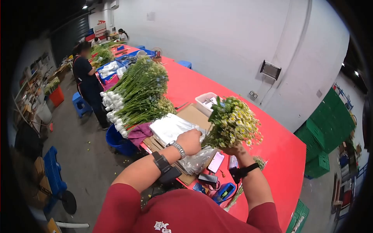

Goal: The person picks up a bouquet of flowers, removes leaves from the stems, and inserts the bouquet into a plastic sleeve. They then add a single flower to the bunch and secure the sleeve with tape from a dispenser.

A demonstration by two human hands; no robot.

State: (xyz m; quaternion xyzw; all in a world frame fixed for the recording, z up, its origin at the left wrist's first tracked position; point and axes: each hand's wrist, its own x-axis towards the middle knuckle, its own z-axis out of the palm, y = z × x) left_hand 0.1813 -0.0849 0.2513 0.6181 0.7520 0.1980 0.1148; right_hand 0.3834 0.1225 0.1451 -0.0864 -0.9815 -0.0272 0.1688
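Right hand [233,149] is clenching the flower bunch [233,122] upright; left hand [190,140], curled on the plastic sleeves [169,129], grip unclear, is best lifting one.

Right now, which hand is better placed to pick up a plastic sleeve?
Left. The left hand rests on the plastic sleeves; the right hand is shut on the flower bunch.

To the right of my bunch [233,122] the red table [279,147] lay bare. Heaped flowers [140,93] blocked the left; a near phone [216,162] and a far white tray [206,101] crowded the middle.
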